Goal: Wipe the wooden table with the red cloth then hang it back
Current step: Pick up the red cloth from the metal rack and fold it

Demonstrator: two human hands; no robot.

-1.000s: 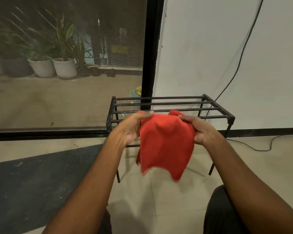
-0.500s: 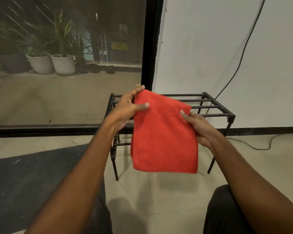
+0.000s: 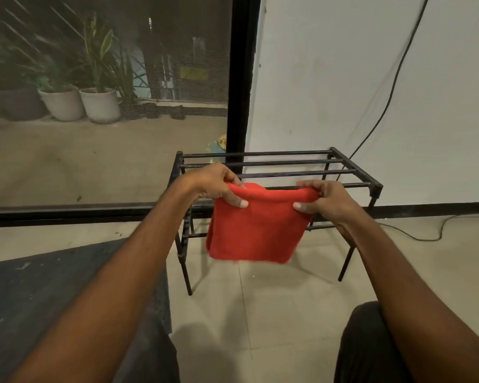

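Both hands, left (image 3: 219, 186) and right (image 3: 322, 199), pinch the top fold of a soft, light red cloth (image 3: 256, 228), which hangs limp below the fingers.

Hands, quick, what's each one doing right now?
Left hand: closed, pinching the red cloth at its top left corner.
Right hand: closed, pinching the same cloth's top right corner.

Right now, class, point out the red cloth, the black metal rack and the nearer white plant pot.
red cloth (image 3: 256, 233): head view, middle of hanging face.
black metal rack (image 3: 288, 162): head view, top bar.
white plant pot (image 3: 100, 105): head view, front wall.
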